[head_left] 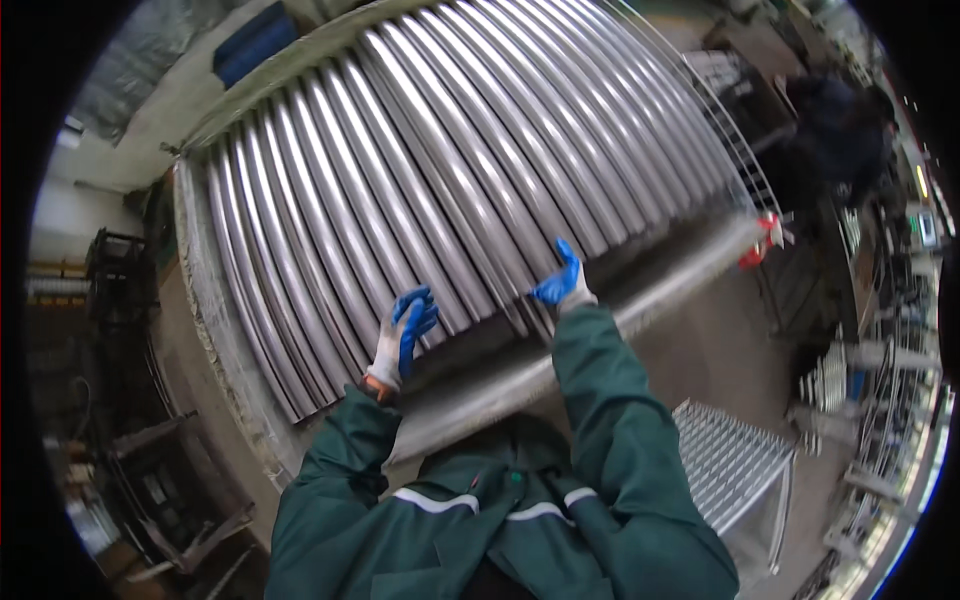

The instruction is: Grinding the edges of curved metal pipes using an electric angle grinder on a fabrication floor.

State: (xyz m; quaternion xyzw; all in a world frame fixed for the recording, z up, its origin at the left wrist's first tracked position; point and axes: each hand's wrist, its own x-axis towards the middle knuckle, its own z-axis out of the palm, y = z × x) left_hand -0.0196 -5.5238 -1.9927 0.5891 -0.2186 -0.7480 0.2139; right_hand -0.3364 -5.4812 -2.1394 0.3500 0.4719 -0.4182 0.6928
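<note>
Shiny metal tubes (pixel 470 170) lie side by side in a big metal-walled bin (pixel 205 290) in front of me, their near ends toward me. My left hand (pixel 408 325), in a blue and white glove, hovers over the near tube ends left of the middle. Its fingers are loosely bent and apart, with nothing visible in them. To the right, my right hand (pixel 565 280), gloved alike, is beside the near ends of the middle tubes. One digit points up and the others reach left; whether they touch a tube is hard to tell.
The bin's near wall (pixel 480 400) runs across in front of my body. A red clamp-like part (pixel 765 240) sits at its right corner. A grated metal step (pixel 730 460) stands at right. Another person in dark clothes (pixel 840 130) is at far right. Dark equipment (pixel 170 490) stands at left.
</note>
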